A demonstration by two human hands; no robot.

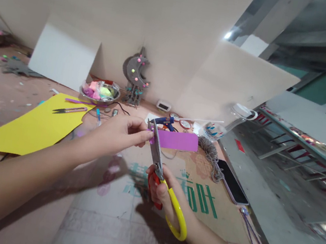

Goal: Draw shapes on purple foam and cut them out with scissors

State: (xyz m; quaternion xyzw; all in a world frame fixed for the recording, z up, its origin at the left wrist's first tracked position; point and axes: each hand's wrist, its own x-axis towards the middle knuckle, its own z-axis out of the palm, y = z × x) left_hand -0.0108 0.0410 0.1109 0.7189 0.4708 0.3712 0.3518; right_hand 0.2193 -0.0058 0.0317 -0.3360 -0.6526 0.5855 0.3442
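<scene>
Head view, the only one I have from my remote seat. At the centre, a purple strip [180, 140] runs sideways, its broad free part reaching right of the scissors [156, 150] and its short left end at the fingertips of the left hand [128, 132]. That hand pinches the end between thumb and finger, just beside the blades. Below centre, the right hand [169, 196] is curled round the red and yellow handles; the blades point up across the strip, slightly apart, and I cannot tell whether they bite into it.

I judge the strip very light, thin and bendable, stiff enough to stand out straight but easy to crease or tear. I would hold it flat by an end, fingertips clear of the steel.

Behind it, a blue glue gun [165, 120] lies at centre, with grey yarn [209, 151] to the right. At left lies a yellow sheet [33, 129]; printed cardboard [94, 214] covers the lower middle.
</scene>
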